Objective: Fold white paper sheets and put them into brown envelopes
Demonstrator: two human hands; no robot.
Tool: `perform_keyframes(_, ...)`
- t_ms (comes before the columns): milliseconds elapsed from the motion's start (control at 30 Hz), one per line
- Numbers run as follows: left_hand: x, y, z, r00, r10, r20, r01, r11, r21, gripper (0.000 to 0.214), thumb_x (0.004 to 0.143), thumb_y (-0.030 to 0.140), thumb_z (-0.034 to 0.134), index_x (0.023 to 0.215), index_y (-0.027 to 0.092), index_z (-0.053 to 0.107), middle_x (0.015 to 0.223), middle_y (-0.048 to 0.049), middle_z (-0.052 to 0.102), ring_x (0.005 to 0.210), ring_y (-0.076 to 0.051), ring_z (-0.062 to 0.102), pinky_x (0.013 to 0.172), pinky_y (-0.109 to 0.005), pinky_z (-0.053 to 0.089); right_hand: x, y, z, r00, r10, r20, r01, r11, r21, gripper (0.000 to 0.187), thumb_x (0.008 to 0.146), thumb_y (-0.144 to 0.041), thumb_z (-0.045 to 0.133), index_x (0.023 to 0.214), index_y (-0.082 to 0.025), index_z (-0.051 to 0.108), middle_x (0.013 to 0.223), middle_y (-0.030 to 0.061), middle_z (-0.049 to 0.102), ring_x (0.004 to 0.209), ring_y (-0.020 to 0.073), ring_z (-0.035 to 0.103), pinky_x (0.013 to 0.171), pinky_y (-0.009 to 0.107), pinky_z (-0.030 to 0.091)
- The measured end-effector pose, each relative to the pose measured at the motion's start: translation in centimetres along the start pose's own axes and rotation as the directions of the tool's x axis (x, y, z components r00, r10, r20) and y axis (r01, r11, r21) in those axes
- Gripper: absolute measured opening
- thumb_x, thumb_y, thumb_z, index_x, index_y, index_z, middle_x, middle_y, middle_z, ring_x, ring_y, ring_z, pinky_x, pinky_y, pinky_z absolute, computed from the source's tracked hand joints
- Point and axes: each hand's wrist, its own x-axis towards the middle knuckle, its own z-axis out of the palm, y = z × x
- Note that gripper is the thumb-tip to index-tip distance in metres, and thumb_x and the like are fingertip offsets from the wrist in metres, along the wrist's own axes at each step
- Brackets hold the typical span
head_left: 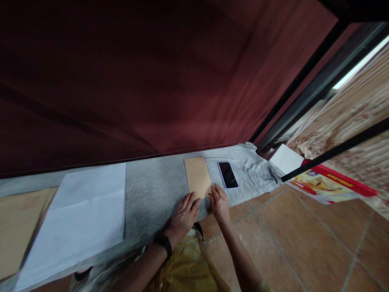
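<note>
A tan envelope (pixel 197 176) lies flat on a grey cloth (pixel 154 186) spread over the floor. My left hand (pixel 184 215) rests palm down on the cloth, fingers stretched out, its fingertips at the envelope's near left corner. My right hand (pixel 219 202) lies flat at the envelope's near right corner, fingers extended and touching its edge. A dark band sits on my left wrist. Neither hand holds anything.
A black phone (pixel 228 174) lies on the cloth just right of the envelope. A large white sheet (pixel 79 215) and brown paper (pixel 18 227) lie at left. A dark red curtain (pixel 146 77) hangs behind. Printed papers (pixel 322 184) and tiled floor (pixel 298 243) lie at right.
</note>
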Motion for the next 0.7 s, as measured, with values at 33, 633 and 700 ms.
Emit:
perform_keyframes(33, 0.0, 0.0, 0.0, 1.0, 0.0, -0.001, 0.0, 1.0, 0.001, 0.044, 0.101, 0.028, 0.043, 0.144, 0.023, 0.053, 0.154, -0.0116, 0.049, 0.144, -0.028, 0.043, 0.113, -0.045, 0.042, 0.1, -0.4, 0.1, 1.0, -0.007, -0.002, 0.007, 1.0, 0.007, 0.04, 0.102, -0.028, 0.041, 0.135, -0.018, 0.062, 0.139, 0.0146, 0.062, 0.132, 0.0266, 0.055, 0.109, 0.05, 0.046)
perform_keyframes(633, 0.1, 0.7, -0.3, 1.0, -0.022, 0.015, 0.021, 0.998, 0.051, 0.043, 0.1, 0.028, 0.044, 0.14, 0.015, 0.053, 0.152, -0.0183, 0.05, 0.142, -0.03, 0.046, 0.111, -0.046, 0.042, 2.7, -2.7, 2.7, 0.972, -0.117, 0.205, 0.143, 0.982, -0.12, 0.054, 0.108, -0.038, 0.024, 0.151, -0.012, 0.044, 0.154, 0.0163, 0.046, 0.146, 0.0255, 0.039, 0.117, 0.047, 0.035)
perform_keyframes(700, -0.2, 0.9, -0.2, 0.999, -0.035, -0.006, 0.035, 0.998, 0.056, 0.043, 0.101, 0.029, 0.043, 0.139, 0.014, 0.054, 0.152, -0.0172, 0.05, 0.142, -0.028, 0.046, 0.112, -0.044, 0.04, 3.4, -2.7, 3.6, 0.967, -0.148, 0.207, 0.18, 0.973, -0.146, 0.056, 0.108, -0.039, 0.022, 0.151, -0.01, 0.044, 0.154, 0.0189, 0.045, 0.147, 0.0271, 0.038, 0.116, 0.048, 0.036)
